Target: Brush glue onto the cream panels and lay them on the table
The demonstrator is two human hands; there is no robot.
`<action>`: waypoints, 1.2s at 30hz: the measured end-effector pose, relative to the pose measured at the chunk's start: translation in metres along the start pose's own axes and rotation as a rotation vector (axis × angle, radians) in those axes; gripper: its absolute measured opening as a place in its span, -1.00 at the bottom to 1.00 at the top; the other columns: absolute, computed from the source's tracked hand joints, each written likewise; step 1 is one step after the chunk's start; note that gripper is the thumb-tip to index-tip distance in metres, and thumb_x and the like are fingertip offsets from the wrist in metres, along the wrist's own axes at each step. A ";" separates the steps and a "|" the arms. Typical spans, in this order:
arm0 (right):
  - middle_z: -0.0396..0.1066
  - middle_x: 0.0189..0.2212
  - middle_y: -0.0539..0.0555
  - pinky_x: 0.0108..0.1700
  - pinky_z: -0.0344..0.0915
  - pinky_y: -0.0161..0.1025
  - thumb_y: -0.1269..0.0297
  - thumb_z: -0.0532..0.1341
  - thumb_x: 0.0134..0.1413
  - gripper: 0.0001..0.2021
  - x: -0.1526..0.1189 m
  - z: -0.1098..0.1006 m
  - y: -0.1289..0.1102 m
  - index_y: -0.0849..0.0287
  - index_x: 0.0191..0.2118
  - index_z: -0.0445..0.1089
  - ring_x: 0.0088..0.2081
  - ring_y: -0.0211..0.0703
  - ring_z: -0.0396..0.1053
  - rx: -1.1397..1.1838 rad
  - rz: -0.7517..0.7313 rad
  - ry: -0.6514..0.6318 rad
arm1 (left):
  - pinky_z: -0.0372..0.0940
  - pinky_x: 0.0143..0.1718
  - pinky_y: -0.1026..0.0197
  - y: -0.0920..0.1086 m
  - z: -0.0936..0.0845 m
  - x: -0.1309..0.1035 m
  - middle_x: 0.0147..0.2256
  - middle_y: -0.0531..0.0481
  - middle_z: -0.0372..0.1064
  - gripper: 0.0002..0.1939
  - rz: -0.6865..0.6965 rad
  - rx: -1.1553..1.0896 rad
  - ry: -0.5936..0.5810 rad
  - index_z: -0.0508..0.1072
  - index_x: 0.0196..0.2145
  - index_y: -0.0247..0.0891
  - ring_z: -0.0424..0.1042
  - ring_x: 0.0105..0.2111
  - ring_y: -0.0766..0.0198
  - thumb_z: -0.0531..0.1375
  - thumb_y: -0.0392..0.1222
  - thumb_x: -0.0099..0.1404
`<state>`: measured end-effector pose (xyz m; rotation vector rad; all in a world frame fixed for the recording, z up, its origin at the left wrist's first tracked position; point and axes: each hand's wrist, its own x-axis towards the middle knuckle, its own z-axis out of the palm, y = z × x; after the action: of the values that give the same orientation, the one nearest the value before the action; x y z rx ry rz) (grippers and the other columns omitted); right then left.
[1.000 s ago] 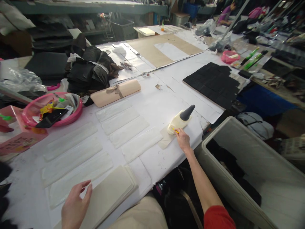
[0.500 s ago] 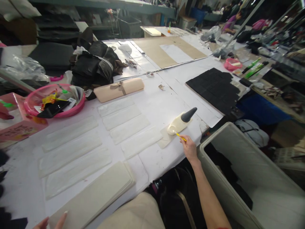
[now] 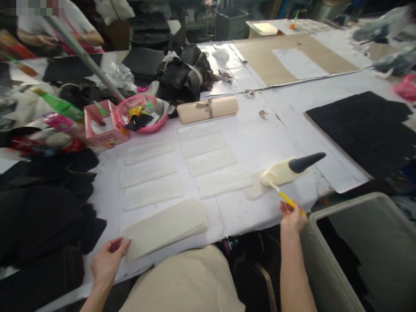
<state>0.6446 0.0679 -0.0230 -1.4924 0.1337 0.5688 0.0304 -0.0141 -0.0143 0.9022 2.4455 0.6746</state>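
My right hand (image 3: 293,216) holds a yellow-handled brush (image 3: 287,199), its tip at the near end of a cream-coloured container (image 3: 279,172) with a dark cone-shaped part (image 3: 306,162). Under the container lies a small beige sheet (image 3: 255,187). At the left end of a stack of pale grey boards (image 3: 165,227), my left hand (image 3: 110,258) has thumb and fingers at the corner, pinching it. Several translucent whitish strips (image 3: 212,161) lie in two columns on the white table beyond the stack.
A pink basket (image 3: 157,126) and pink box (image 3: 107,139) stand back left, beside a peach roll (image 3: 208,110). Black fabric pieces (image 3: 48,216) cover the left side; a black stack (image 3: 360,130) lies right. A grey bin (image 3: 313,255) adjoins the table. A person (image 3: 73,26) is at back left.
The view has swung left, bringing the black fabric and a person into sight. My right hand has drawn back slightly with the brush. More of my left hand shows at the stack's corner.
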 end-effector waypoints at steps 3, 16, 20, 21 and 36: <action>0.41 -0.63 -0.06 -0.53 0.43 -0.35 0.31 0.25 -0.07 -0.84 -0.007 -0.021 0.005 0.18 -0.31 0.31 -0.56 -0.20 0.48 -0.013 -0.054 0.017 | 0.41 -0.44 0.07 0.009 -0.003 -0.006 -0.48 -0.08 0.50 -0.44 -0.074 -0.081 -0.025 0.50 -0.39 -0.29 0.48 -0.52 0.10 0.32 0.24 -0.19; 0.44 -0.56 -0.11 -0.43 0.43 -0.39 0.15 0.40 -0.13 -0.66 -0.214 0.024 0.052 0.18 -0.22 0.41 -0.53 -0.35 0.44 0.013 0.187 -0.618 | 0.30 -0.51 0.22 -0.005 -0.002 -0.007 -0.58 0.00 0.42 -0.50 -0.020 -0.308 -0.248 0.47 -0.47 -0.29 0.38 -0.55 0.23 0.33 0.25 -0.10; 0.41 -0.55 -0.12 -0.43 0.41 -0.35 0.13 0.39 -0.10 -0.68 -0.260 0.057 0.090 0.16 -0.23 0.40 -0.52 -0.34 0.41 0.001 0.285 -0.770 | 0.28 -0.48 0.21 -0.008 -0.005 -0.005 -0.57 0.00 0.42 -0.54 0.083 -0.265 -0.260 0.46 -0.48 -0.25 0.37 -0.54 0.22 0.27 0.25 -0.01; 0.41 -0.54 -0.12 -0.42 0.42 -0.34 0.13 0.39 -0.10 -0.68 -0.267 0.062 0.098 0.15 -0.23 0.39 -0.51 -0.34 0.41 0.009 0.296 -0.788 | 0.28 -0.45 0.20 -0.007 -0.007 -0.006 -0.55 0.00 0.43 -0.56 0.121 -0.245 -0.250 0.45 -0.49 -0.24 0.38 -0.52 0.21 0.26 0.24 0.01; 0.45 -0.53 -0.15 -0.41 0.38 -0.37 0.10 0.40 -0.11 -0.66 -0.291 0.032 0.130 0.11 -0.22 0.39 -0.51 -0.37 0.40 0.094 0.325 -0.741 | 0.12 -0.66 0.31 -0.002 -0.009 0.002 -0.59 0.02 0.39 -0.55 0.004 -0.538 -0.498 0.44 -0.39 -0.32 0.35 -0.59 0.28 0.34 0.11 -0.09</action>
<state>0.3285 0.0156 -0.0132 -1.0921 -0.1773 1.3227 0.0235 -0.0161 -0.0089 0.7406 1.7045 0.9193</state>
